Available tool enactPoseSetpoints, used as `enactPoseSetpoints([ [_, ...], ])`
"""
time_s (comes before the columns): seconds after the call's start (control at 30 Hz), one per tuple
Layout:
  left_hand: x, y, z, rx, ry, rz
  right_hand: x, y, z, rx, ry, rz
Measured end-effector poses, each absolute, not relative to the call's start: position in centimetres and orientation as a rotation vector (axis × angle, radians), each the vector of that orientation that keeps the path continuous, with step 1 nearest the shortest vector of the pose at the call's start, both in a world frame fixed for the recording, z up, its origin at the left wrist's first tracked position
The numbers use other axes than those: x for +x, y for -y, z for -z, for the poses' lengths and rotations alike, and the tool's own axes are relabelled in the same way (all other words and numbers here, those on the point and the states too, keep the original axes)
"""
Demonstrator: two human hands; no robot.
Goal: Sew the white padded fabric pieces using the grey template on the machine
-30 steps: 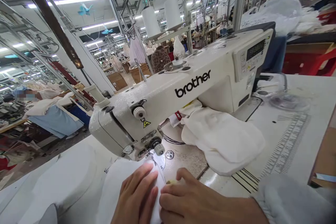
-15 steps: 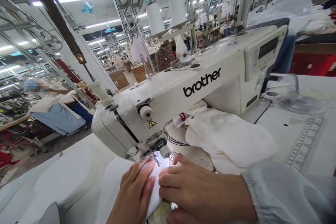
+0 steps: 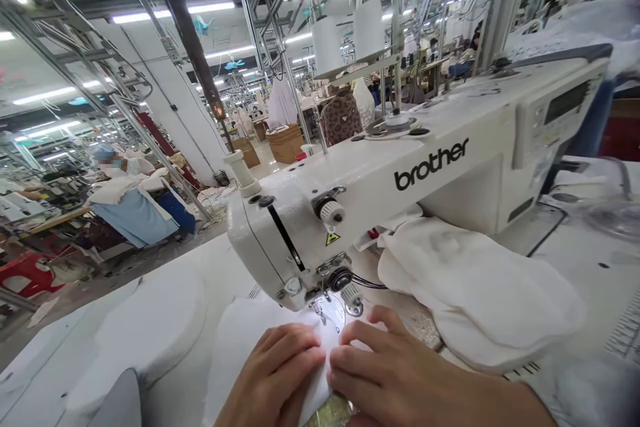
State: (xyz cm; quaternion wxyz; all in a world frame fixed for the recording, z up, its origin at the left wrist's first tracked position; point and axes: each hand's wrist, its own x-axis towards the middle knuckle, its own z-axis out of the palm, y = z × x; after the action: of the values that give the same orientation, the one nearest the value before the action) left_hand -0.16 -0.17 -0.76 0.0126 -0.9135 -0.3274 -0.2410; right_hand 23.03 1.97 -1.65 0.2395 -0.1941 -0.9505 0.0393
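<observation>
Both my hands lie on a folded white cloth (image 3: pixel 325 347) just in front of the presser foot (image 3: pixel 325 303) of a white Brother sewing machine (image 3: pixel 400 177). My left hand (image 3: pixel 270 373) presses on the cloth from the left, and my right hand (image 3: pixel 395 373) holds its right side. The fingertips of the two hands nearly meet over the fold. The needle area is partly hidden under the machine head. A light grey sleeve (image 3: pixel 585 393) covers my right forearm.
A heap of white fabric (image 3: pixel 475 293) lies on the white table (image 3: pixel 150 293) to the right of the machine. Thread cones (image 3: pixel 327 45) stand above it. A co-worker (image 3: pixel 120 170) sits at the left among cloth stacks, with cardboard boxes (image 3: pixel 285 143) behind.
The whole scene has shifted right in view as my head turned. My hands stay on the cloth, now a little closer together and nearer the presser foot.
</observation>
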Motion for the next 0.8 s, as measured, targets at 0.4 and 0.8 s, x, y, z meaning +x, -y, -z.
enactPoseSetpoints([
  [0.4, 0.4, 1.0, 2.6, -2.659, 1.163, 0.845, 23.0, -2.4, 1.2, -0.529, 2.604, -0.179],
  [0.8, 1.0, 1.7, 3.4, -2.518, 1.381, 0.685, 23.7, -4.6, 1.2, -0.441, 2.669, -0.292],
])
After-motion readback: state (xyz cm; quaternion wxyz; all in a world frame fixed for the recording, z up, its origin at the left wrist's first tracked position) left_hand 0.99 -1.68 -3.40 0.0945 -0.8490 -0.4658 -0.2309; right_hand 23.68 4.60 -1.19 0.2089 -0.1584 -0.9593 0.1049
